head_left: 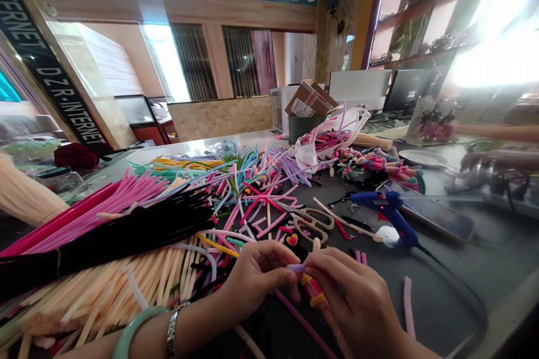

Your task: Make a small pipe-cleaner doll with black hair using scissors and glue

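At the lower middle my left hand pinches the end of a short lilac pipe cleaner between thumb and forefinger. My right hand has closed its fingers on a small pipe-cleaner doll in pink and yellow with a peach-coloured head. The lilac piece reaches from my left fingertips to the doll, where my right fingers hide its other end. Just beyond the hands lie open-handled scissors and a little black piece with a red and yellow tip.
A blue hot glue gun rests at right beside a phone. Black pipe cleaners and peach ones lie in bundles at left. Finished-looking dolls, a plastic bag and a cardboard box are behind.
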Motion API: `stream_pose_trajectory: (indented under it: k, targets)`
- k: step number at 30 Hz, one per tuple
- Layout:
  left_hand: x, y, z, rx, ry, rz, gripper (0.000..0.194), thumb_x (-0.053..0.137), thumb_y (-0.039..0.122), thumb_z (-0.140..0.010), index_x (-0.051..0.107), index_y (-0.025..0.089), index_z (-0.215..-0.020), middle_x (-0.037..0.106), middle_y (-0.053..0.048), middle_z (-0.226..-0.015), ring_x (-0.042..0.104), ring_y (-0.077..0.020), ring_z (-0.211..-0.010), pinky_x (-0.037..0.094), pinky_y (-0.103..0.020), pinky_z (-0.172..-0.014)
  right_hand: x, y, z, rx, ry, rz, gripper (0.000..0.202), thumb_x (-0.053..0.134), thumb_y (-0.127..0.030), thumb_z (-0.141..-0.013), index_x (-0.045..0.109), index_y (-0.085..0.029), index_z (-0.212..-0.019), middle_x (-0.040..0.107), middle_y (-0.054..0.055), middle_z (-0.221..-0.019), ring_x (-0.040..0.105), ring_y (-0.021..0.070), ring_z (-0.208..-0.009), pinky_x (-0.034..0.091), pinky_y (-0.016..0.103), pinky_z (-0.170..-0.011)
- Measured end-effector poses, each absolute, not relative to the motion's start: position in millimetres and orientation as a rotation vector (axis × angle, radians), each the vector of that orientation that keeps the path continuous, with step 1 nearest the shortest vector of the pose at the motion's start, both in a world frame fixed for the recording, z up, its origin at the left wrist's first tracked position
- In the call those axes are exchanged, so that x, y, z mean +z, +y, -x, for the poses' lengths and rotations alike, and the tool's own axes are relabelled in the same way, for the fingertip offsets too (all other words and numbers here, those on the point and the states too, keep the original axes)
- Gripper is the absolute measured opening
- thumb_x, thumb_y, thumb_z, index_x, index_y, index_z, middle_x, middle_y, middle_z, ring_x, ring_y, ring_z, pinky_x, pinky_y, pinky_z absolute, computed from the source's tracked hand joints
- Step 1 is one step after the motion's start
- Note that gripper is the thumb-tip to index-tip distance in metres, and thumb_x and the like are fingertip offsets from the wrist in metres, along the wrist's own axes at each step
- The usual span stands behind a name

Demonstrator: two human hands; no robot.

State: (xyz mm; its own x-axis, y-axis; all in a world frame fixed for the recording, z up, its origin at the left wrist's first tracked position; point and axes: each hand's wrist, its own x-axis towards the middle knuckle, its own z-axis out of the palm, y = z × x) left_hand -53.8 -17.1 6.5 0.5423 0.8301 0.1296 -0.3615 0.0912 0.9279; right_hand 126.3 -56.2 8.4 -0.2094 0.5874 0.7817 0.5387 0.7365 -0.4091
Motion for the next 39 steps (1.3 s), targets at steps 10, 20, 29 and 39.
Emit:
stream_pose_trajectory:
  k: [10,20,29,39]
  targets:
    - [1.1,-16.3,56.1,0.911,0.450,-1.160,0.012,0.081,0.012,-0.069,0.073,0.012,-0.079,0.074,-0.002,-0.068,0.071,-0.0131,-0.054,0.057,-0.019,-0.053,9.7,-57.0,-124.8,0.094,-1.861,0.863,0.017,0.049,-0.011,-0.093,0.063,-0.019,-0.087,0.068,0.000,-0.075,0.065,0.0090,-0.064,0.048,0.017,-0.060]
    - [1.8,-15.5,53.1,0.978,0.428,-1.157,0.010,0.080,0.011,-0.069,0.070,0.012,-0.071,0.075,-0.002,-0.071,0.071,-0.0141,-0.053,0.057,-0.019,-0.050,9.2,-56.0,-125.5,0.081,-1.892,0.852,0.016,0.051,-0.012,-0.092,0.064,-0.018,-0.087,0.067,0.001,-0.071,0.064,0.0096,-0.060,0.050,0.018,-0.061]
    - [5.2,-18.7,53.5,0.966,0.555,-1.156,0.019,0.083,0.016,-0.066,0.065,0.009,-0.064,0.072,-0.003,-0.067,0.069,-0.0141,-0.049,0.054,-0.018,-0.046,10.1,-57.0,-124.1,0.026,-1.887,0.878,0.017,0.052,-0.011,-0.090,0.066,-0.019,-0.084,0.067,0.000,-0.069,0.063,0.0097,-0.058,0.050,0.018,-0.062]
    - [6.5,-20.1,52.8,0.962,0.691,-1.178,0.026,0.087,0.022,-0.060,0.064,0.009,-0.063,0.072,-0.002,-0.062,0.068,-0.0146,-0.046,0.054,-0.018,-0.044,5.1,-56.6,-125.8,-0.046,-1.933,0.945,0.019,0.051,-0.012,-0.091,0.066,-0.020,-0.083,0.067,-0.001,-0.070,0.063,0.0106,-0.059,0.045,0.020,-0.057]
